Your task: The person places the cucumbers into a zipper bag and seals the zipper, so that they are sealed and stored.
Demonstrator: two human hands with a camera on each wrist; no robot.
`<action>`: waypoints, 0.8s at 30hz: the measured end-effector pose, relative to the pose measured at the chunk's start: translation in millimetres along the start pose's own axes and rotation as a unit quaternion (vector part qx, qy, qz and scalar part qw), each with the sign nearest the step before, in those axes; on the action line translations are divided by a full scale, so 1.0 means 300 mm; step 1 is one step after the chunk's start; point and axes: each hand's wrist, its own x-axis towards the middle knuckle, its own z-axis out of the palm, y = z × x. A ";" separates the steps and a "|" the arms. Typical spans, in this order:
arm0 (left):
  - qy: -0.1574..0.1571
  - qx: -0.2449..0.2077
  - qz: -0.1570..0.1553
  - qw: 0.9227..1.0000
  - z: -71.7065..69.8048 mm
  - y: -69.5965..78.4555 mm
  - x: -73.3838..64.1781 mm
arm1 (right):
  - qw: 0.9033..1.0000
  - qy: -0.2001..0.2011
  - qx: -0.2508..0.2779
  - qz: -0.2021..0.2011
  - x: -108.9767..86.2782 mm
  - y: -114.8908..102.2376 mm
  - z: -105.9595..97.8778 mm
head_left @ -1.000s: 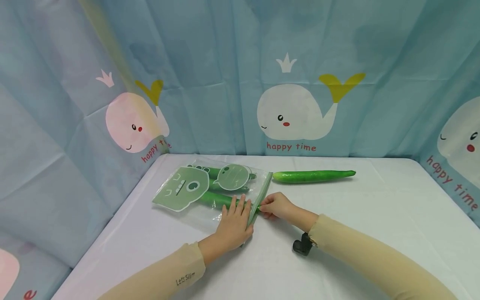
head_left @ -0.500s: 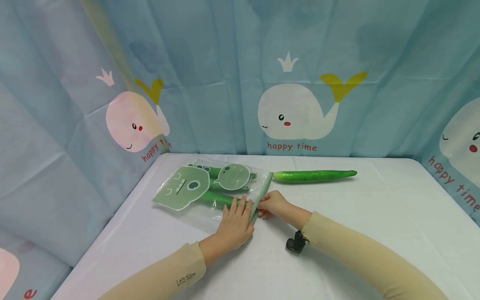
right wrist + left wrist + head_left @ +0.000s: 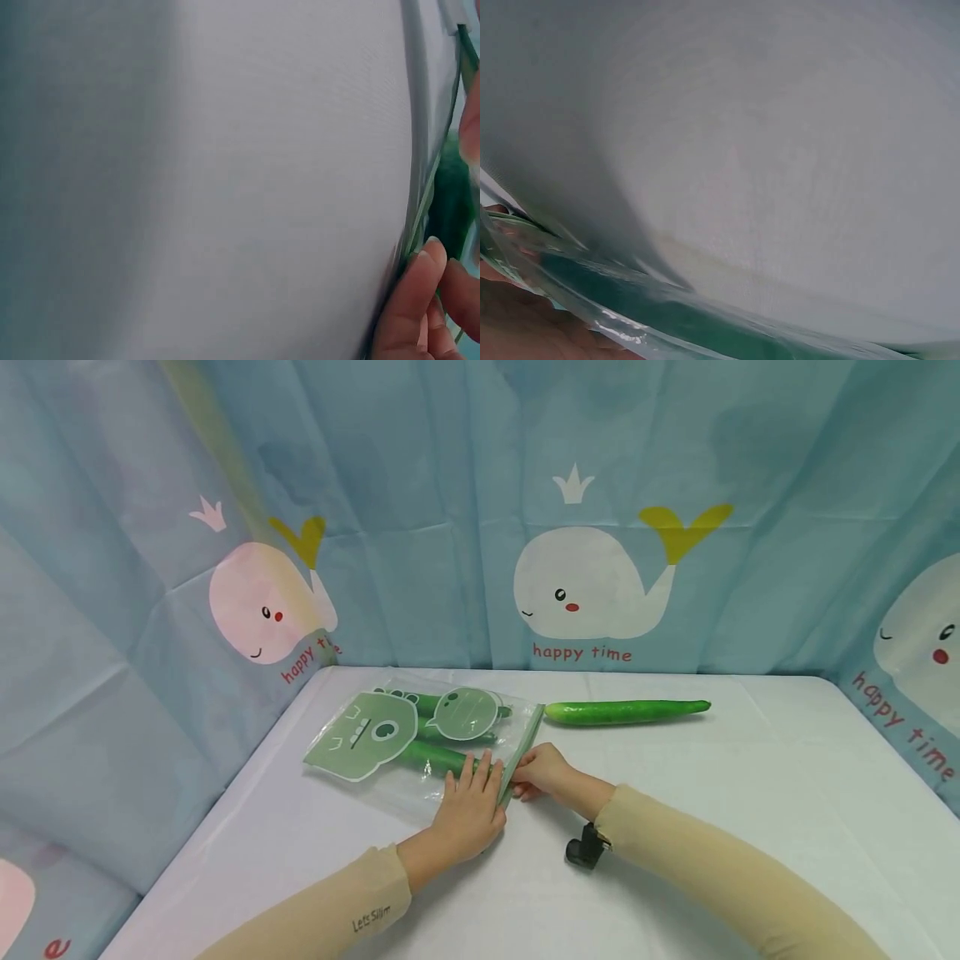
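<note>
A clear zip bag (image 3: 362,739) with green monster prints lies on the table at left, holding several cucumbers. My left hand (image 3: 467,818) rests on it near the green zip edge, fingers straight over the nearest cucumber (image 3: 431,758). At the bag's mouth, my right hand (image 3: 546,768) pinches that cucumber's end with thumb and fingers; the fingertips are partly hidden by the zip edge. The right wrist view shows the thumb and fingers (image 3: 424,277) close together beside the dark green cucumber. In the left wrist view, bag film crosses in front of the left hand (image 3: 532,322).
Another cucumber (image 3: 626,712) lies on the white table (image 3: 750,793), just right of the bag's far corner. A black wrist camera (image 3: 585,847) hangs under the right sleeve. Blue whale-print curtains (image 3: 420,568) stand behind the table and at its sides.
My right hand has moved slightly left, pushing the nearest cucumber further into the bag; its end no longer shows past the zip edge. The left hand has stayed in place.
</note>
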 end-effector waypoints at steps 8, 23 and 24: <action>-0.004 0.000 -0.001 1.000 0.006 -0.002 -0.002 | 0.996 0.027 -0.081 -0.010 0.006 -0.009 0.037; 0.007 0.002 0.004 1.000 -0.001 0.000 -0.002 | 0.994 0.023 -0.103 -0.006 0.021 -0.014 0.042; 0.006 0.003 0.003 1.000 -0.001 0.000 -0.002 | 0.995 0.020 -0.102 -0.008 0.020 -0.014 0.041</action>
